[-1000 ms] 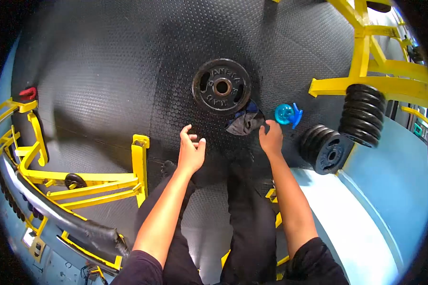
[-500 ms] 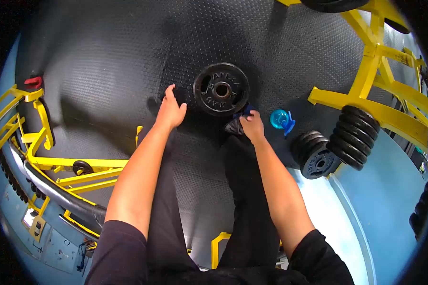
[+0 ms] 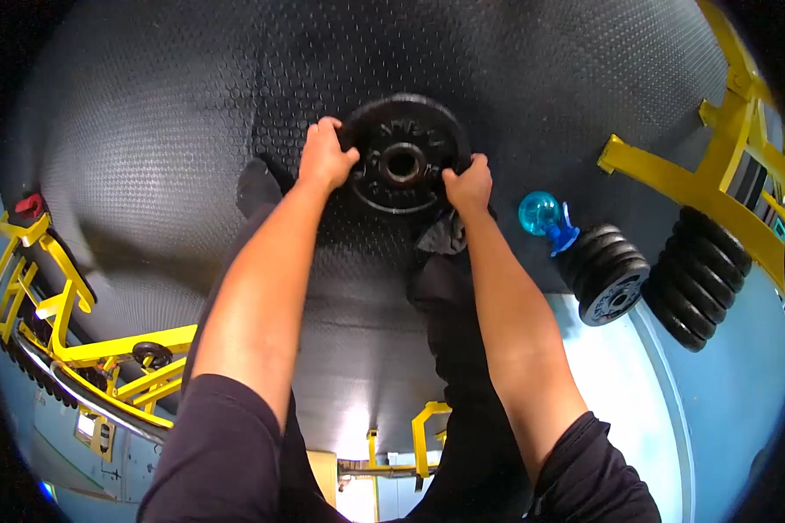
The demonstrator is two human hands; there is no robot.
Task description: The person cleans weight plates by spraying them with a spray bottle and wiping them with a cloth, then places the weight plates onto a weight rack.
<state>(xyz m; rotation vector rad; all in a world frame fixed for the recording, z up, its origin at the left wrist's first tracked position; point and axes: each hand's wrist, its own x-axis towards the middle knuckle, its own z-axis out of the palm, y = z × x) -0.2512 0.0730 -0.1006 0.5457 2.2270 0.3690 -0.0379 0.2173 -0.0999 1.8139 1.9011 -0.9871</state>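
From where I stand, the black mat [image 3: 174, 131] spreads under and all round the grip, with a yellow frame [image 3: 672, 170] off beyond the right hand [image 3: 471, 183] and a yellow rack [image 3: 122, 349] well out past the left hand [image 3: 325, 159]. Two piles, a tall stack [image 3: 698, 279] and a short stack [image 3: 606, 275], sit apart from the grip, on its right. Between the hands is the plate [image 3: 406, 135], over the mat; I can't tell whether it rests there or hangs just clear. As I judge it, getting hold is done, one hand to each side; how much is left I can't say. Each hand is closed on the rim, neither spread wide. Outside the right hand, apart from it, is a bottle [image 3: 541, 214]; just inside that wrist, a cloth [image 3: 445, 234].
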